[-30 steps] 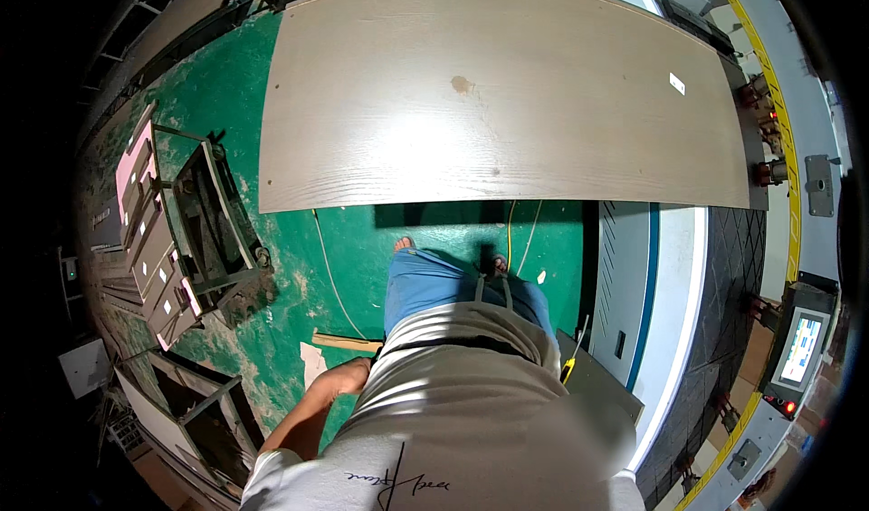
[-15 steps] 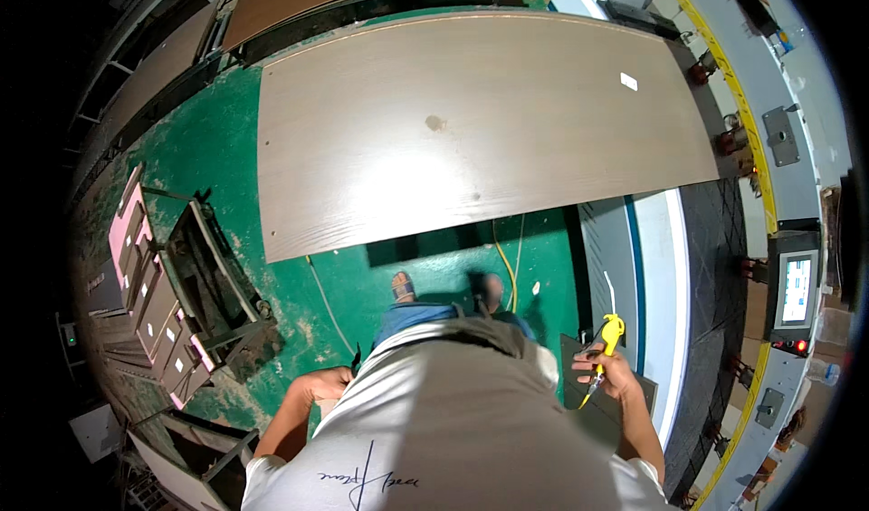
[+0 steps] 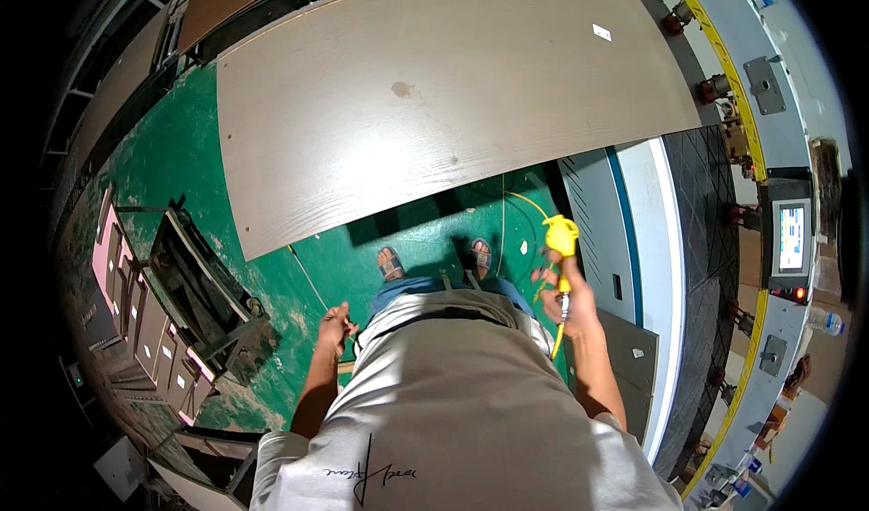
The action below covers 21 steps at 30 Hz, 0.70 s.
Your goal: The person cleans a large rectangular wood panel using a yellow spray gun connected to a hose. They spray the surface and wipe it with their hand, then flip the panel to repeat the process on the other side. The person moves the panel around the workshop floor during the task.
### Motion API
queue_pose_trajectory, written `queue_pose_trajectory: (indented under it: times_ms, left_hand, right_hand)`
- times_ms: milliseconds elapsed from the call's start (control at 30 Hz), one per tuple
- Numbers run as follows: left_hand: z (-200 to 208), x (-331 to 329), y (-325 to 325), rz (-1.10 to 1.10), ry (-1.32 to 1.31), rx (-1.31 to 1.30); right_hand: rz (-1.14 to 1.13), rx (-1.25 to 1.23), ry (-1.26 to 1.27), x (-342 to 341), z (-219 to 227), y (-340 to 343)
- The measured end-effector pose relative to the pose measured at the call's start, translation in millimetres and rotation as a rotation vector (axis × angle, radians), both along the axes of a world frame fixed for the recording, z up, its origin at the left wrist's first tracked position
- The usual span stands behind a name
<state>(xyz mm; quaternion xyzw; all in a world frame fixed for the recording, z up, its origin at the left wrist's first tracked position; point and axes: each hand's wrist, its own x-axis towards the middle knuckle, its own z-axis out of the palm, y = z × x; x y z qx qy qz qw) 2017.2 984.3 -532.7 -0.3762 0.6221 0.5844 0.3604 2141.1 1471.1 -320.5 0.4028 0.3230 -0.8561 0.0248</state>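
My right hand (image 3: 568,301) is wrapped round a yellow air blow gun (image 3: 561,236), blurred by motion. A yellow hose (image 3: 557,341) hangs from its lower end. To the left of my waist, my left hand (image 3: 337,327) has its fingers curled together; whether anything is in them is hidden. Ahead of both hands lies a large grey-brown wood-grain board (image 3: 453,76), touched by neither. A dark round smudge and a small white label (image 3: 602,32) mark its upper face.
On the right stands a long machine with a dark bed (image 3: 706,312), a yellow strip (image 3: 742,140) and a lit screen (image 3: 791,237). A metal frame (image 3: 204,276) and stacked pieces (image 3: 149,330) are at the left. A hose crosses the green floor (image 3: 299,303).
My right hand has lifted the blow gun forward and left, toward the board. My left hand has moved forward and slightly right. The view has shifted, so the board appears higher and further left.
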Motion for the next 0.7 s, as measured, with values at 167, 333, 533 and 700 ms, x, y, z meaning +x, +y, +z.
queue_pose_trajectory:
  times_ms: [167,333,533,700]
  left_hand:
    - [-14.4,-51.1,-20.6,0.114,0.235,-0.068]
    - [52.2,-147.3,-19.6,0.405,0.789,-0.798]
    - [91.5,-222.2,-8.9,-0.172,0.99,-0.959]
    - [101.3,-219.5,14.0,-0.091,0.856,-1.054]
  right_hand:
    - [0.399,0.417,-0.188,-21.2,9.1,-7.8]
    - [0.612,0.381,-0.086,-49.3,11.7,-16.8]
    - [0.801,0.305,-0.05,-123.1,-15.3,-66.7]
    - [0.778,0.141,0.119,-127.8,-7.7,-76.4]
